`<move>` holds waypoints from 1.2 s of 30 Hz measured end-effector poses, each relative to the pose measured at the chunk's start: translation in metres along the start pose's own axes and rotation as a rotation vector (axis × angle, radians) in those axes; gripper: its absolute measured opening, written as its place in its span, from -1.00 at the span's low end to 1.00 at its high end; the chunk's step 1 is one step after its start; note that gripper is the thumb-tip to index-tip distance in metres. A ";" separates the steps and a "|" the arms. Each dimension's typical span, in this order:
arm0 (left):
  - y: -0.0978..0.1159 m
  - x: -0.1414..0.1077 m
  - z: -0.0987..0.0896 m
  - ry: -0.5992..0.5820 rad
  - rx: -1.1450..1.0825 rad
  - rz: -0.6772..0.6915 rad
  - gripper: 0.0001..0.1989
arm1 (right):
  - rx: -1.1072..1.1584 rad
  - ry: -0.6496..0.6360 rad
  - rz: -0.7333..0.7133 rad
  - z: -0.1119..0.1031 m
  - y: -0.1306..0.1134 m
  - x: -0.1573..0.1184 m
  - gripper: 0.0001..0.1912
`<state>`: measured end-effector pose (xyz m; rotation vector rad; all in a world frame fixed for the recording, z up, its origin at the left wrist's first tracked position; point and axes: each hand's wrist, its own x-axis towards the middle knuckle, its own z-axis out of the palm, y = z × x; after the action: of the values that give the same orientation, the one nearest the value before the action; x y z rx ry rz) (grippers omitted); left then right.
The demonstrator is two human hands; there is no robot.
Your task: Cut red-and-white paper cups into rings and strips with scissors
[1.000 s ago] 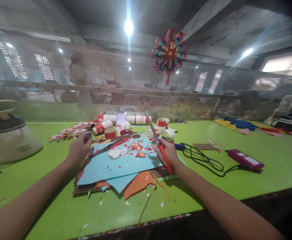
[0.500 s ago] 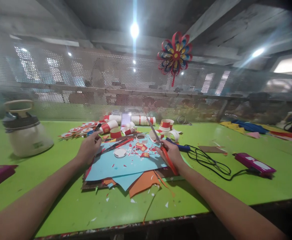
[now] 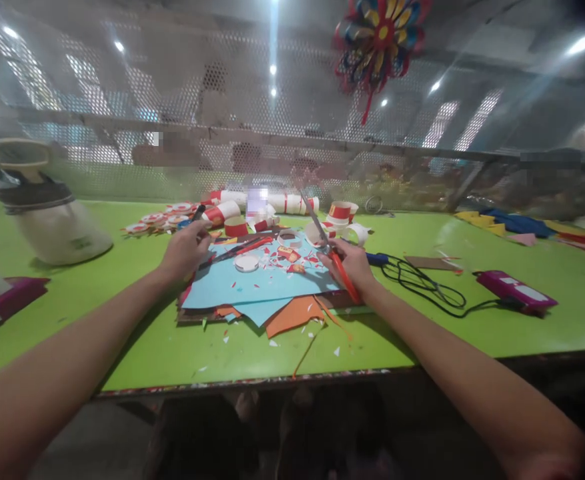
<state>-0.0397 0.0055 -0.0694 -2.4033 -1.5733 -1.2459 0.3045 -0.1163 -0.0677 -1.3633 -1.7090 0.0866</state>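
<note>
Presently, we keep right hand [image 3: 356,267] closed around orange-handled scissors [image 3: 343,274]; left hand [image 3: 185,250] half-curled beside blue sheet [image 3: 222,287], grip unclear.

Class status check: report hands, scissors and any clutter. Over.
Right hand gripping orange-handled scissors, blades pointing away. Left hand near blue paper, grip unclear. Paper scraps littering the blue paper.
</note>
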 end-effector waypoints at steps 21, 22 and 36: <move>-0.004 0.000 0.005 -0.102 0.030 -0.067 -0.68 | 0.081 -0.010 -0.078 0.001 -0.017 -0.008 -0.66; -0.006 0.001 0.005 -0.104 0.035 -0.067 -0.68 | 0.084 -0.007 -0.075 0.001 -0.017 -0.008 -0.66; -0.005 0.001 0.005 -0.119 0.047 -0.058 -0.69 | 0.088 -0.019 -0.084 0.002 -0.016 -0.007 -0.69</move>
<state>-0.0402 0.0107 -0.0734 -2.4628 -1.6942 -1.0794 0.2912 -0.1270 -0.0639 -1.2277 -1.7554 0.1261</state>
